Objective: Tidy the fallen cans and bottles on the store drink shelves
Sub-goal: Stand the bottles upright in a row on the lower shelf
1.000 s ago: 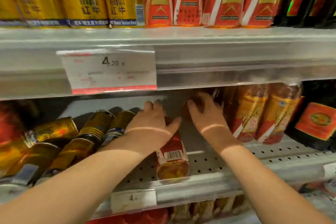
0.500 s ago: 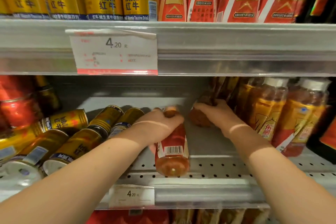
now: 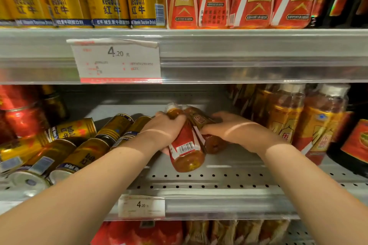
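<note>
The left hand (image 3: 161, 133) gripped a fallen bottle (image 3: 185, 151) and the right hand (image 3: 237, 131) a second bottle (image 3: 212, 138), side by side midway along the lower shelf (image 3: 219, 182), neither yet upright. Gold cans (image 3: 79, 145) toward its left edge lay toppled, awaiting tidying.

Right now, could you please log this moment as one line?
left hand grips barcode bottle | right hand grips second bottle | gold cans lie toppled
</note>
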Motion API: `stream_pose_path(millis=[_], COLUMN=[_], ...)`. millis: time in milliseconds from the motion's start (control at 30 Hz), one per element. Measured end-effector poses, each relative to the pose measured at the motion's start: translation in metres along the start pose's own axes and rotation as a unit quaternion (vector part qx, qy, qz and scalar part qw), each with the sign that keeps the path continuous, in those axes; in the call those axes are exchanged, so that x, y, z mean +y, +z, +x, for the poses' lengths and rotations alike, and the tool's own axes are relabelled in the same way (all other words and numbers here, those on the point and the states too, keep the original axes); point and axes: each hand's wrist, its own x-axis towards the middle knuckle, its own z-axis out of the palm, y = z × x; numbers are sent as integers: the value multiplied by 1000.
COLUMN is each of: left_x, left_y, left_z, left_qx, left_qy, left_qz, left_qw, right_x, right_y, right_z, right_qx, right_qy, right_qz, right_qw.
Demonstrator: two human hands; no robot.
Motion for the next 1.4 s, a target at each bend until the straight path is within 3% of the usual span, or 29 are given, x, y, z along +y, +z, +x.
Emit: stream_pose_path(millis=[167, 333, 467, 567, 633, 833, 967, 1167, 1400], left_x=[-2, -7, -12, -12, -10, -17, -15, -12, -11], left_y=[8, 10, 17, 19, 19, 25, 25, 20, 24], left_z=[-7, -13, -12, -15, -17, -35, -41, -39, -38], left_qx=[-42, -86, -1, 53, 70, 73, 41, 52, -11], left_qy=[-8, 6, 64, 126, 161, 233, 234, 188, 222], left_qz=[-9, -108, -194, -221, -239, -256, -249, -247, -258], left_qw=[999, 990, 979, 966, 955, 935, 939, 949, 940], right_x=[-4, -4, 13, 26, 34, 51, 44, 42, 46], right_y=[9, -2, 10, 26, 28, 28, 25, 22, 27], right_z=[12, 5, -7, -19, -26, -47, -51, -60, -81], right_qx=[29, -25, 37, 135, 157, 144, 149, 165, 172], right_qy=[36, 44, -20, -143, -181, -128, -94, -64, 10], right_qz=[-69, -96, 71, 207, 238, 180, 126, 85, -40], right_qw=[997, 994, 997, 958, 941, 965, 976, 981, 984])
